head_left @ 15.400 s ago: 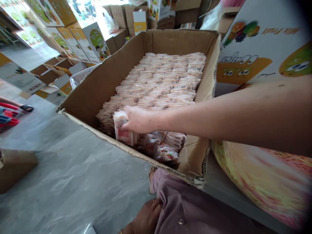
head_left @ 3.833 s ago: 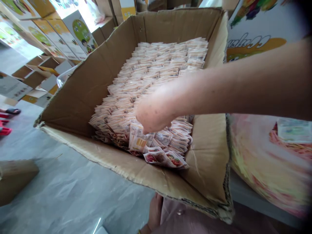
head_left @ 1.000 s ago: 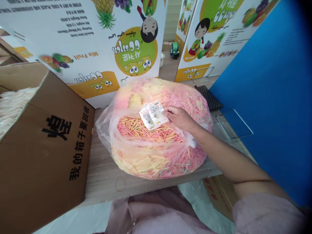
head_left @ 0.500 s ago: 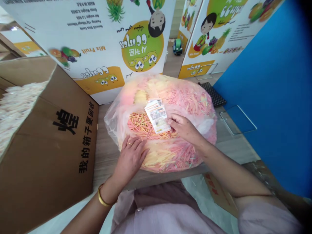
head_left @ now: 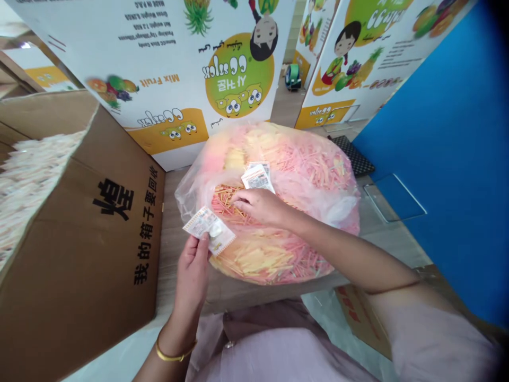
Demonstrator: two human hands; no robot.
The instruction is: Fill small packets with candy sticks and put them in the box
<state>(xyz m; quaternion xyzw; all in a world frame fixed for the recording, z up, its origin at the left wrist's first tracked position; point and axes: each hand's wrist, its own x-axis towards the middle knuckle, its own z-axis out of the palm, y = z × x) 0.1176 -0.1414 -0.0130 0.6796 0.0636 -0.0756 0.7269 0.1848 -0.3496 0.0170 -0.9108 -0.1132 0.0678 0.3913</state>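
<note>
My left hand (head_left: 193, 270) is raised just above the table edge, its fingers and thumb shut on a strip of printed sachets (head_left: 209, 229). My right hand (head_left: 258, 206) lies on the open mouth of a clear plastic bag (head_left: 306, 159) full of pink, yellow and orange candy sticks. Nothing shows in its fingers. A small stack of printed sachets (head_left: 257, 178) rests on the bag just beyond my right fingertips.
An open cardboard box (head_left: 91, 233) packed with sachets (head_left: 27, 180) stands at the left. Printed flat cartons (head_left: 238, 69) stand behind the bag, and a blue panel (head_left: 433, 159) is at the right. A black mat (head_left: 352, 156) and a tape roll (head_left: 292, 77) lie beyond.
My left hand has lifted off the bag and now grips a sachet strip. My right hand has slid left over the bag's mouth, and the remaining sachets lie farther back.
</note>
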